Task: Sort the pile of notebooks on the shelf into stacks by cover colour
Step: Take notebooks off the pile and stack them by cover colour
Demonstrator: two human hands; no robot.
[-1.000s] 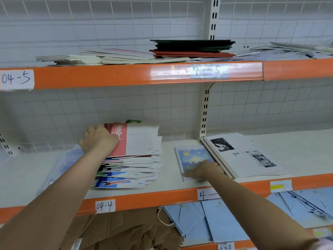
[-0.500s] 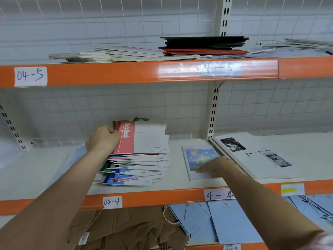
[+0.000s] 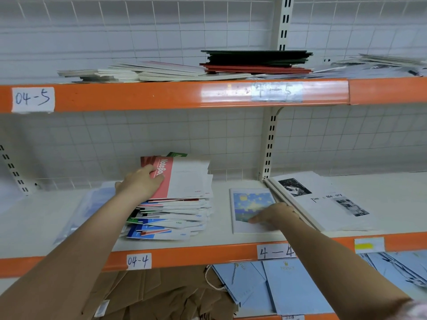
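Observation:
A messy pile of notebooks (image 3: 175, 218) with red, blue and green covers lies on the middle shelf (image 3: 219, 229). Its top one is a red-and-white notebook (image 3: 187, 179) marked "NoteBook". My left hand (image 3: 141, 183) grips that notebook at its left edge, thumb lying on the red band. To the right lies a single notebook with a blue-and-yellow painted cover (image 3: 247, 202). My right hand (image 3: 275, 213) rests on its right part with flat fingers.
White albums with black photos (image 3: 323, 204) lie right of the blue notebook. A clear plastic sleeve (image 3: 85, 204) lies left of the pile. The upper shelf carries black and red notebooks (image 3: 256, 61) and white ones (image 3: 150, 72). Brown bags (image 3: 161, 294) and blue bags (image 3: 288, 289) sit below.
My left hand has slid right from the pile's left edge onto the top notebook's red band. My right hand stays on the blue-and-yellow notebook.

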